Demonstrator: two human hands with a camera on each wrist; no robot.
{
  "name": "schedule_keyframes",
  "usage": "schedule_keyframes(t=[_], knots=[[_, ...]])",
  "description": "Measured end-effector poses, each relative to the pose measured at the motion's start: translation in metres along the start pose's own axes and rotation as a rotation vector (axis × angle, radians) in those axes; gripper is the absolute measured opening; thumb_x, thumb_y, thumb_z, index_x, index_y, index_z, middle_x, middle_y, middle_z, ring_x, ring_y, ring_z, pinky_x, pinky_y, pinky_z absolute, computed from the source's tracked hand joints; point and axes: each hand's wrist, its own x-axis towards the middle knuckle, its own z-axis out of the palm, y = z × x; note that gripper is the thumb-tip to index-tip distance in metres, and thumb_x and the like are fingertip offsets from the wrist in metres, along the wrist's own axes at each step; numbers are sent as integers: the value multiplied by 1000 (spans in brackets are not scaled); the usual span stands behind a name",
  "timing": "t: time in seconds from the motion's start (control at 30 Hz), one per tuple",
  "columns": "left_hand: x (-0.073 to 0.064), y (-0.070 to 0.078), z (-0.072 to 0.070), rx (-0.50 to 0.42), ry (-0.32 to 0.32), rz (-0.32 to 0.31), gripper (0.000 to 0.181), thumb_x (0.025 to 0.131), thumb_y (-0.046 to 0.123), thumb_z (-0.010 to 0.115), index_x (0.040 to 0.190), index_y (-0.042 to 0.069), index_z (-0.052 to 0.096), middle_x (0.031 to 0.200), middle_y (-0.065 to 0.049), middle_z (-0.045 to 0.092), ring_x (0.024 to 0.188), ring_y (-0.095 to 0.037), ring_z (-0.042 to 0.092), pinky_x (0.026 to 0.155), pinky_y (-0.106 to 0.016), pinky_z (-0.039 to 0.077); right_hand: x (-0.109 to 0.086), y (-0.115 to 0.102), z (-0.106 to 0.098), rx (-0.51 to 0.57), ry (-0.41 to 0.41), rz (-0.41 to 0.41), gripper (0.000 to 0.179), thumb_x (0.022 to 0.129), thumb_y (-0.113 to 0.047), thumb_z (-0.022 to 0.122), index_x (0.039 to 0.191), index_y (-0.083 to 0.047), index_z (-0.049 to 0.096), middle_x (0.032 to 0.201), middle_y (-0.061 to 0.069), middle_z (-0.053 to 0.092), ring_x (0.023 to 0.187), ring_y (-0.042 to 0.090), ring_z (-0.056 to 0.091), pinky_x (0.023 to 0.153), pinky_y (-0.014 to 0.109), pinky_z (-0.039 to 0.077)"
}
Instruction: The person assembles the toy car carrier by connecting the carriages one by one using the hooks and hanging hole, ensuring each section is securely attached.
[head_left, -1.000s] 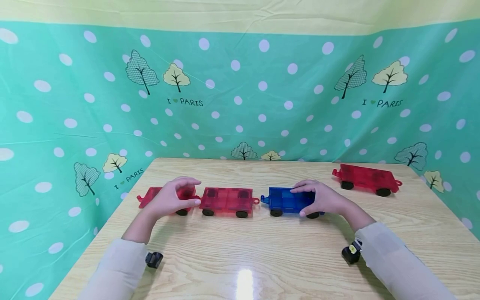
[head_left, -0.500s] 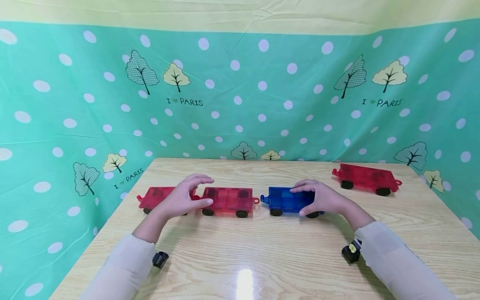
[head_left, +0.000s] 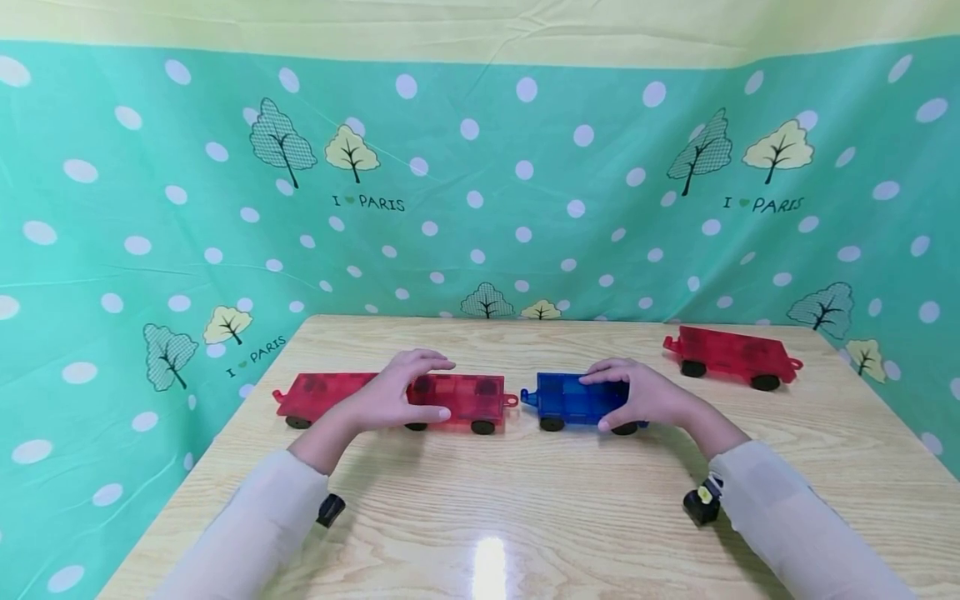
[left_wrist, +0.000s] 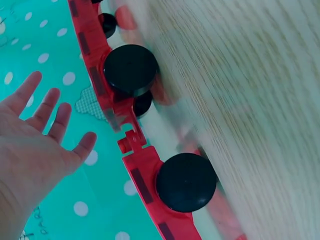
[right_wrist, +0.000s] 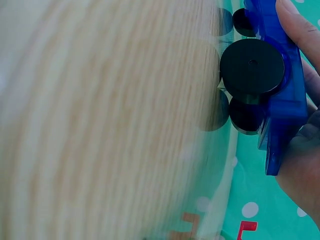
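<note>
A see-through red toy train wagon [head_left: 480, 400] stands mid-table, and a second red wagon [head_left: 322, 392] stands to its left. In the left wrist view their red hook and loop coupling [left_wrist: 132, 139] looks joined. My left hand [head_left: 397, 393] hovers over where they meet, fingers spread; the left wrist view shows the hand [left_wrist: 37, 142] apart from both. My right hand [head_left: 647, 398] grips a blue wagon [head_left: 558, 398] across its right end, thumb at the near side and fingers over the far side. A small gap separates its hook [head_left: 528, 397] from the middle wagon's loop [head_left: 512, 401].
Another red wagon [head_left: 731, 357] sits at an angle near the back right of the wooden table [head_left: 465, 500]. A green dotted cloth [head_left: 480, 183] hangs behind the table's back edge. Black wrist cameras [head_left: 701, 504] sit under both sleeves.
My left hand has moved right, from over the left red wagon to over the left part of the middle one. The wagons and my right hand look unmoved.
</note>
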Motion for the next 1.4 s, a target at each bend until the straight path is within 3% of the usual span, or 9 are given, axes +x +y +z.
schedule_keyframes(t=[0.27,0.5,0.77,1.4], knots=[[14,1,9,174,-69,32,86,72,55,78,146,23,47,148,-2,40,135,-26,31,104,-59,28,-1,-1,0,3,2,0,67,71,-35,88,131,-17,64,141,14,47,134,45,33,102,64,35],[23,-4,18,279,-104,46,93,67,56,82,148,28,44,152,2,36,134,-24,31,100,-55,29,-1,-2,-1,1,0,-3,68,71,-38,87,132,-17,64,142,15,47,134,45,33,102,64,34],[33,-9,21,280,-153,11,89,70,53,83,147,29,45,151,3,37,130,-21,32,97,-51,28,-1,-3,-1,2,-2,-5,68,71,-36,87,132,-16,64,141,15,47,134,45,33,102,64,35],[54,-7,26,269,-165,15,82,64,45,90,138,25,59,133,3,51,120,-18,40,91,-44,32,0,-3,-2,-10,0,-14,68,71,-36,88,131,-15,64,141,15,47,133,44,34,102,63,35]])
